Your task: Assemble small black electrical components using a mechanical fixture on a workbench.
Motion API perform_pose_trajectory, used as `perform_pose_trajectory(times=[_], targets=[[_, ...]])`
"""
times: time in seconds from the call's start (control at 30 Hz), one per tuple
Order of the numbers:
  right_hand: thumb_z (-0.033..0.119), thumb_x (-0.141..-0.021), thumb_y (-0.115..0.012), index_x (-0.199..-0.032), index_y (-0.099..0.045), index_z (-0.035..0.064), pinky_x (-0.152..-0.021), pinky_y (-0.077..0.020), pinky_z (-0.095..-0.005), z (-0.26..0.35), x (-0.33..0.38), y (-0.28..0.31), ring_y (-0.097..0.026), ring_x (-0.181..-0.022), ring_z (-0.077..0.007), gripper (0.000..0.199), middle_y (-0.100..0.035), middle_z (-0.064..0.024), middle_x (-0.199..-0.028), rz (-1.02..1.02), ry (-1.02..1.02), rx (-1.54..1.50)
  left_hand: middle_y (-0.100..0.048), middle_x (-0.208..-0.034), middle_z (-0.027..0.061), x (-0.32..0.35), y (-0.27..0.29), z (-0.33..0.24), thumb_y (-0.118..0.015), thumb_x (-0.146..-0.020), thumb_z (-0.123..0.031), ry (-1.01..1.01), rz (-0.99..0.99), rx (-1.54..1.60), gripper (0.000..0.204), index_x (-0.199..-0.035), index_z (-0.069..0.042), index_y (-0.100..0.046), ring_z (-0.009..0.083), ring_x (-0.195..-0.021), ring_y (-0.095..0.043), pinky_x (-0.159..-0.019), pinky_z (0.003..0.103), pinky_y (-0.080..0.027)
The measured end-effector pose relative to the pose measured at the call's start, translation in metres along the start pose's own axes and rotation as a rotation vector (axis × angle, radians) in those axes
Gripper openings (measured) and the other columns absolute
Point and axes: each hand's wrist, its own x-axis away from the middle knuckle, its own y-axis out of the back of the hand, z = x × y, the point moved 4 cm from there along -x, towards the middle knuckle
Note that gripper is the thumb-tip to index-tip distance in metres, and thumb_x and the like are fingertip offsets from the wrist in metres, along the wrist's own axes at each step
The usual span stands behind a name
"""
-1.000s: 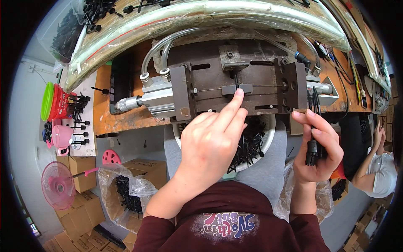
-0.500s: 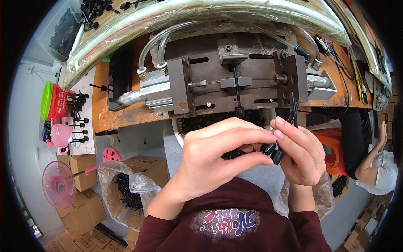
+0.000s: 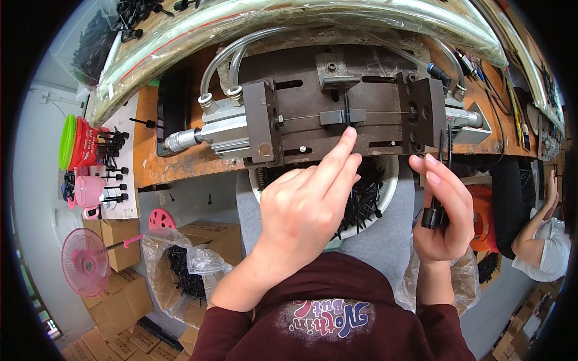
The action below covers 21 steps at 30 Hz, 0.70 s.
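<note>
My left hand reaches up to the dark metal press fixture on the bench. Its index fingertip touches a thin black upright part at the fixture's centre slot. My right hand is shut on a small bundle of black plastic parts, one long thin piece sticking up beside the fixture's right block. A white bowl full of black parts rests on my lap under both hands.
A pneumatic cylinder with clear hoses joins the fixture's left side. Red and pink cups stand at left. A pink fan, cardboard boxes and a bag of black parts sit on the floor. Another person sits at right.
My hands had met over the bowl half a second ago. Since then my left hand rose to the fixture's slot and my right hand moved right, holding the parts.
</note>
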Motion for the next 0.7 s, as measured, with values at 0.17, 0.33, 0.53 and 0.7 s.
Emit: perform_pose_trajectory(times=[0.17,0.33,0.53,0.7], targets=[[-0.014,-0.078,-0.066,-0.108,-0.051,-0.0010,-0.075,-0.0582,-0.0369,-0.008,0.009,0.000,-0.071,-0.088,-0.0312,0.035,-0.067,-0.0248,-0.106,-0.036,-0.028,-0.127,-0.069,-0.114,0.0043,-0.005,-0.002,0.000,-0.077,-0.072,-0.013,-0.030,0.011,-0.154,0.024,-0.094,-0.005,-0.071,0.0145,-0.064,-0.064,-0.056,0.026,-0.048],[-0.007,-0.074,-0.075,-0.098,-0.060,0.0023,-0.065,-0.0562,-0.0320,-0.002,0.007,0.001,-0.071,-0.078,-0.0255,0.030,-0.070,-0.0179,-0.100,0.019,-0.007,0.018,-0.069,-0.113,0.0050,-0.008,-0.002,0.000,-0.077,-0.072,-0.013,-0.014,0.006,-0.109,0.022,-0.092,-0.005,-0.070,0.0152,-0.064,-0.064,-0.057,0.025,-0.048],[-0.007,-0.067,-0.080,-0.099,-0.067,0.0040,-0.057,-0.0462,-0.0286,0.005,0.004,0.005,-0.062,-0.066,-0.0182,0.036,-0.065,-0.0090,-0.095,-0.008,0.060,0.145,-0.070,-0.112,0.0056,-0.006,-0.004,0.003,-0.077,-0.073,-0.013,-0.009,-0.007,-0.079,0.021,-0.091,-0.005,-0.070,0.0171,-0.064,-0.064,-0.056,0.026,-0.049],[-0.009,-0.063,-0.082,-0.099,-0.068,0.0049,-0.053,-0.0385,-0.0283,0.007,0.008,0.008,-0.054,-0.060,-0.0153,0.040,-0.056,-0.0040,-0.088,-0.033,0.067,0.159,-0.070,-0.112,0.0057,-0.007,-0.002,0.004,-0.077,-0.072,-0.013,0.000,-0.007,-0.068,0.021,-0.090,-0.005,-0.070,0.0175,-0.063,-0.064,-0.056,0.026,-0.049]])
